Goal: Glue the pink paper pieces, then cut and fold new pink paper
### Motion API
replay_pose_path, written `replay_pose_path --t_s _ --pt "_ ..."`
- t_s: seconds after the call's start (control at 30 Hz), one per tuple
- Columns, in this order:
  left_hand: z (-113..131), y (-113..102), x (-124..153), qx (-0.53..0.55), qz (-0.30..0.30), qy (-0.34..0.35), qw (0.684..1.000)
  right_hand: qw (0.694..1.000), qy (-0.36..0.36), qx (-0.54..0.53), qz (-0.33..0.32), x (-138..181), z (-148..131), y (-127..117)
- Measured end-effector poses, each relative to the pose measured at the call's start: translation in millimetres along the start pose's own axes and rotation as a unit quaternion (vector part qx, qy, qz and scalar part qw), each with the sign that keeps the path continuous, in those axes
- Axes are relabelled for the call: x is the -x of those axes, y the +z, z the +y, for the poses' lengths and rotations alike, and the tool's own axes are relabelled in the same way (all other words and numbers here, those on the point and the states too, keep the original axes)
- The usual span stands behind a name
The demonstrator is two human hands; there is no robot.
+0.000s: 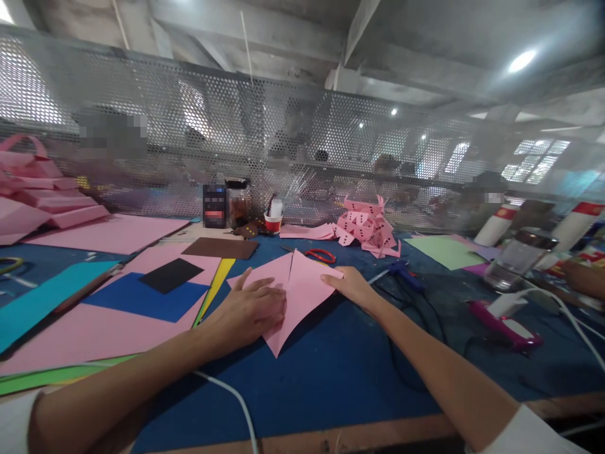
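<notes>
A sheet of pink paper (302, 287) lies slightly bent on the blue tabletop in front of me, one corner pointing towards me. A thin dark line, perhaps a slit, runs in from its far corner. My left hand (255, 309) rests on the sheet's left half, fingers stretched out. With thumb and fingers, my right hand (350, 284) pinches the sheet's right corner. Just behind the paper are red-handled scissors (321, 255). To the right of my right hand lies a blue glue gun (406, 275) with a dark cord.
Stacked coloured sheets lie at left, including a blue sheet (146, 297) and a black piece (172, 275). Cut pink strips (366, 227) are heaped near the mesh panel (293, 145). A glass jar (517, 258) and a magenta device (505, 325) with white cable stand right.
</notes>
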State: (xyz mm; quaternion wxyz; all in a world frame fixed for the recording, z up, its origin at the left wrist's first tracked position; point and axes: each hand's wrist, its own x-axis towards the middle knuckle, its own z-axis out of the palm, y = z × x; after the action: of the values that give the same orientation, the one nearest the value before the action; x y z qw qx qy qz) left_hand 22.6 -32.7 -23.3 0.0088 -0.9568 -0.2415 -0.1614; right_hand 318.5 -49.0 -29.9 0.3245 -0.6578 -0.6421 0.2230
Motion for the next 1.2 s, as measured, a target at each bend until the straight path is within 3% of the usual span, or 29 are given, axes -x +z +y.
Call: replay_pose_path --t_s 0.3,1.2 --pt "-7.3 11.4 0.8 -0.004 0.022 -0.009 1.000 0.999 -0.001 -0.026 -0.025 1.7 -0.6 1.2" --pt "-10.3 13.1 1.2 -0.002 0.008 -0.011 1.000 0.999 -0.006 -0.007 -0.040 -2.4 2.5 1.2"
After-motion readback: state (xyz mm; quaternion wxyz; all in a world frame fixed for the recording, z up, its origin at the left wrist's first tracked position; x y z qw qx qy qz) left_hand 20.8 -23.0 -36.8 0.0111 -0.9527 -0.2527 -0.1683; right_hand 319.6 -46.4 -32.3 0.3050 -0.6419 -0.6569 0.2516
